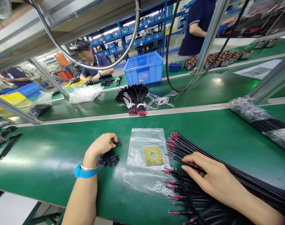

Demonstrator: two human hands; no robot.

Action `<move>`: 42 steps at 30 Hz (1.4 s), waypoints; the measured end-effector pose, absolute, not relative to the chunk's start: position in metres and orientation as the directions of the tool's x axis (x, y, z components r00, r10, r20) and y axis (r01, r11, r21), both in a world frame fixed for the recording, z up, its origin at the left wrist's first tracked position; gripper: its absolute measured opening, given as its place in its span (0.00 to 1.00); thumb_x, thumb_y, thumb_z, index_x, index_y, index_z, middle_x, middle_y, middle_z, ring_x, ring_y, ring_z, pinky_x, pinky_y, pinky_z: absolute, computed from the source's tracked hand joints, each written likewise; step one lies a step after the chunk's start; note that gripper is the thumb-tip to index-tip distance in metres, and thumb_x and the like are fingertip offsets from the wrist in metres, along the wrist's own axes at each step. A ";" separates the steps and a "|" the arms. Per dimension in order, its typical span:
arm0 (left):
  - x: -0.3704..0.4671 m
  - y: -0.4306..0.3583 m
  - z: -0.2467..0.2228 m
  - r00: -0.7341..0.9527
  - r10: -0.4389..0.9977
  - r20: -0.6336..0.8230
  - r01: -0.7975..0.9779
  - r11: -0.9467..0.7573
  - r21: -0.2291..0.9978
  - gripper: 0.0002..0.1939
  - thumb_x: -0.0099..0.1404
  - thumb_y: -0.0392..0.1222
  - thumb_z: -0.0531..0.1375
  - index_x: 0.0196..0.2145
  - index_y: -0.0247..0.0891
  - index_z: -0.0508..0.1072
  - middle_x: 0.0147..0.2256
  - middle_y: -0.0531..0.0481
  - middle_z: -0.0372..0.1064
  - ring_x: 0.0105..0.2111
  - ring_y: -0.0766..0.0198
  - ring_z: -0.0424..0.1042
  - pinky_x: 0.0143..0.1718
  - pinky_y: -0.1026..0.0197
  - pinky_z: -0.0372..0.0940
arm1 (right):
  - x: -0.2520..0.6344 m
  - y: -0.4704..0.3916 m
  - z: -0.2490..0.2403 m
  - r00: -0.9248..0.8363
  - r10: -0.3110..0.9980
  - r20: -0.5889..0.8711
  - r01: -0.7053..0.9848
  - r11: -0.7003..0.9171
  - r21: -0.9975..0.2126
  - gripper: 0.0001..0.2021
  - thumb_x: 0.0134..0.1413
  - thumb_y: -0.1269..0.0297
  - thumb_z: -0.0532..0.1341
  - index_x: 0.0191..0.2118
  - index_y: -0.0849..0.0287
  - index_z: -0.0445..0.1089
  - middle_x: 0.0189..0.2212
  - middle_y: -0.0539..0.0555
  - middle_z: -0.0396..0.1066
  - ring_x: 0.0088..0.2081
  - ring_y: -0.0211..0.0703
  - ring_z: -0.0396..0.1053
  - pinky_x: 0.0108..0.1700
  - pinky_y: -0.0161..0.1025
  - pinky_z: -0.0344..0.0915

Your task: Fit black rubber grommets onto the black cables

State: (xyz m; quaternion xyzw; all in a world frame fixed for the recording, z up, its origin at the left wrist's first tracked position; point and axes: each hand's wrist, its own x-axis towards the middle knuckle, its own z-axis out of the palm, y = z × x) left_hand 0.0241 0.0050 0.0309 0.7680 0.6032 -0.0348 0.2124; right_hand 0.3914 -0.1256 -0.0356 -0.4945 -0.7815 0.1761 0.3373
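Observation:
My left hand (102, 144) is pinched at a small black grommet-like part (119, 144), just above a pile of similar small black parts (109, 158). My right hand (208, 173) grips a black cable (177, 157) between thumb and fingers, its stripped red-tipped end pointing left. Beyond that hand lies a bundle of black cables (194, 147) with red wire ends. More black cables (186, 193), with dark parts near their ends, lie below it. Between my hands, a yellowish square pad (157, 159) with a round hole rests on a clear plastic bag (136, 143).
A metal rail (97, 118) crosses behind the work surface. Past it stand tied cable bundles (137, 97) and a blue bin (144, 67). Wrapped cables (262, 120) lie at right. A co-worker (95, 64) sits opposite; a flexible metal conduit (130, 43) hangs overhead.

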 end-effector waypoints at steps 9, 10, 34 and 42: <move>0.022 0.007 0.026 0.299 0.890 -0.345 0.922 -0.176 0.345 0.17 0.49 0.30 0.55 0.37 0.37 0.75 0.28 0.50 0.76 0.31 0.60 0.75 0.32 0.64 0.66 | 0.391 -0.125 -0.034 -0.294 0.889 0.351 0.651 0.455 -0.608 0.04 0.61 0.64 0.55 0.38 0.56 0.66 0.30 0.51 0.69 0.29 0.39 0.68 0.31 0.36 0.66; 0.022 0.007 0.025 0.301 0.890 -0.342 0.922 -0.181 0.342 0.18 0.49 0.30 0.55 0.38 0.37 0.75 0.28 0.50 0.76 0.30 0.60 0.75 0.32 0.64 0.65 | 0.391 -0.125 -0.034 -0.296 0.888 0.353 0.649 0.458 -0.607 0.04 0.61 0.64 0.55 0.38 0.56 0.66 0.30 0.51 0.68 0.29 0.39 0.68 0.31 0.36 0.66; 0.072 -0.019 0.039 0.405 0.914 -0.007 0.893 -0.395 0.215 0.08 0.61 0.37 0.54 0.31 0.40 0.73 0.28 0.51 0.73 0.28 0.62 0.70 0.31 0.62 0.60 | 0.389 -0.124 -0.026 -0.266 0.878 0.399 0.621 0.473 -0.625 0.03 0.60 0.68 0.55 0.37 0.57 0.65 0.31 0.51 0.68 0.30 0.38 0.67 0.31 0.34 0.65; 0.157 -0.063 -0.013 0.746 0.628 0.224 0.662 -0.736 -0.141 0.09 0.66 0.36 0.54 0.31 0.39 0.73 0.28 0.49 0.70 0.28 0.59 0.69 0.30 0.58 0.61 | 0.389 -0.125 -0.020 -0.242 0.892 0.381 0.621 0.445 -0.645 0.03 0.58 0.71 0.56 0.36 0.58 0.66 0.30 0.52 0.67 0.30 0.39 0.66 0.32 0.35 0.63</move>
